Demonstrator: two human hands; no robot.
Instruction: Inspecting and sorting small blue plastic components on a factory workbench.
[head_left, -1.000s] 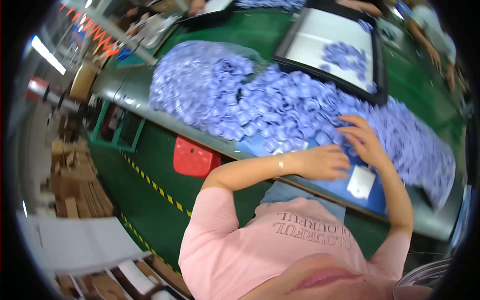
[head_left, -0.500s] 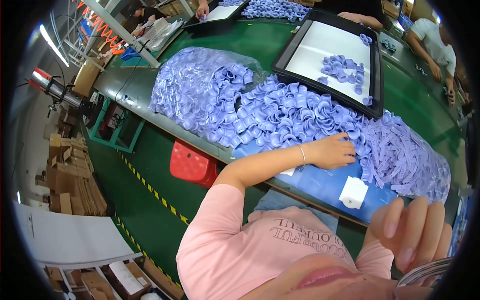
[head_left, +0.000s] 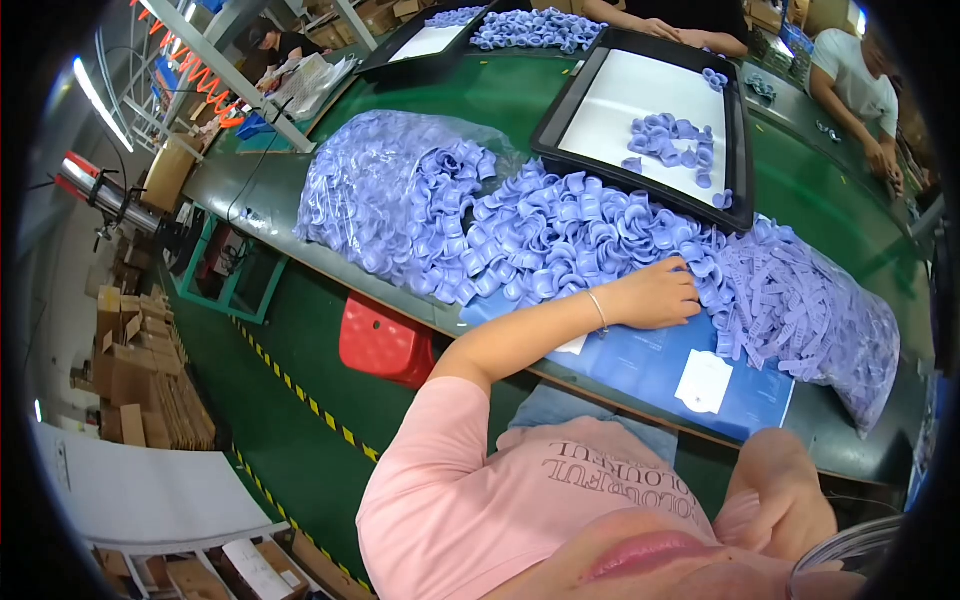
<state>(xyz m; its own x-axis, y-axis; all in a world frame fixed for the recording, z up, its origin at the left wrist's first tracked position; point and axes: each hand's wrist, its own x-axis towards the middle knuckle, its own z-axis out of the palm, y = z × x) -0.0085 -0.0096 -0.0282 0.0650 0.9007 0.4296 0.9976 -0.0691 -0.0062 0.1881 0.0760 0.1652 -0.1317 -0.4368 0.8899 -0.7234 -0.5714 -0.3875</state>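
My left hand (head_left: 655,293) lies palm down at the near edge of a big heap of small purple plastic pieces (head_left: 580,230). Its fingertips touch the pieces, and a thin bracelet is on the wrist. The hand rests on a blue sheet (head_left: 640,365) that carries a white label (head_left: 704,381). My right hand (head_left: 790,490) is lifted off the table, close to my face at the lower right, with its fingers curled. Whether it holds anything I cannot tell.
A clear bag of purple pieces (head_left: 370,190) lies left of the heap, and a bag of flat purple strips (head_left: 810,310) lies right. Behind is a black tray (head_left: 742,130) with a few pieces. Other people's hands (head_left: 885,150) work across the green table (head_left: 500,95). A red stool (head_left: 385,340) stands below the table edge.
My right hand left the pile and rose toward my face, its fingers curling in. My left hand stayed at the heap's edge, shifting slightly right.
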